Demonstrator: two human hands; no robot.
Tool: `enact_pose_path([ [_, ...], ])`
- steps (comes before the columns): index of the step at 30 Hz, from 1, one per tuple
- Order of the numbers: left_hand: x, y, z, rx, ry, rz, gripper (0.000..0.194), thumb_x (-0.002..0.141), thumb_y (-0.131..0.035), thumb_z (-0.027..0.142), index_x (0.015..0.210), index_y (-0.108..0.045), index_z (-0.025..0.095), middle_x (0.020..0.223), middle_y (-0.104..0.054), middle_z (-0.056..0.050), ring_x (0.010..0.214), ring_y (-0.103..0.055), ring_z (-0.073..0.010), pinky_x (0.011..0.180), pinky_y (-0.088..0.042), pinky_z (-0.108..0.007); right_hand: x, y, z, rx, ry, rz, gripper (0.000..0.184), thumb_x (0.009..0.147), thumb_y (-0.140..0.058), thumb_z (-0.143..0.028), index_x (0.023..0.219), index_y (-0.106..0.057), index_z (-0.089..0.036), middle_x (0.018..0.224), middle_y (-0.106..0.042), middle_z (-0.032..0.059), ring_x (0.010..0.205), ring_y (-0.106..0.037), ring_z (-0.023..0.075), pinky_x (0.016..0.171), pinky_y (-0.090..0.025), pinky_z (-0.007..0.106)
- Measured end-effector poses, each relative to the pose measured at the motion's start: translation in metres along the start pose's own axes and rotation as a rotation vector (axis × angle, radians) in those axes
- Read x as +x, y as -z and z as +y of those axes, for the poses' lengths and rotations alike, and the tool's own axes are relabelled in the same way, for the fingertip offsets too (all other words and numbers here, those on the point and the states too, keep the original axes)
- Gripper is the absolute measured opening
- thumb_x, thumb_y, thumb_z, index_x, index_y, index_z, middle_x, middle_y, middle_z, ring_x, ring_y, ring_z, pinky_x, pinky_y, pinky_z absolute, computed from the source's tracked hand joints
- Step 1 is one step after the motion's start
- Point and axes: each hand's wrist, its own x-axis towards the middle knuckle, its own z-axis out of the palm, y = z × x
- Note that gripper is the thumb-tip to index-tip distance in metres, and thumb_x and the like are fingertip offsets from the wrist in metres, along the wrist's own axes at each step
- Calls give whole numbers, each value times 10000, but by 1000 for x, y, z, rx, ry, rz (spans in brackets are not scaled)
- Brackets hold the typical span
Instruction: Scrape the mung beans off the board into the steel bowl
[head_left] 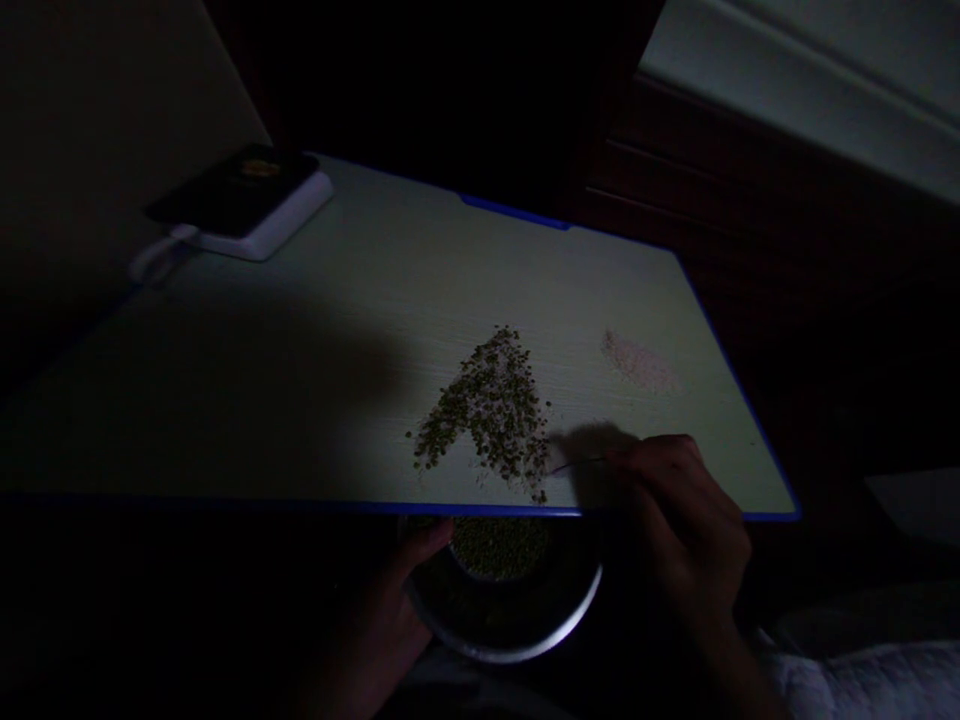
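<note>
In the dim head view, a loose pile of small green beans (487,405) lies spread on a pale board (360,260) with a blue rim. My left hand (401,600) grips the left side of a metal bowl (536,650), its thumb over the rim. Many green beans show inside the bowl, just below the board's near edge. My right hand (679,500) pinches a thin dark stick (581,462), whose tip points left to the pile's lower right edge. Whether the tip touches a bean is too dark to tell.
A small heap of pale pinkish grains (639,362) lies on the board's right part. At the back left stands a white box with a dark top (255,215), with a pale strap or cable beside it. Pale fabric (870,680) shows at the lower right.
</note>
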Motion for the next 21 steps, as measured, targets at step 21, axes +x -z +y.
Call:
enact_pose_path([
  [21,6,39,-27,349,-326,90,362,665,-962,238,979,-820,349,1350,-790,-10,1633,-291,-390,1353,-159,-563,8,3,4,102,120,-140,302,961,-558,-38,1119,-738,-224,1034,-722,55,1010,-641,219,814,-501,404],
])
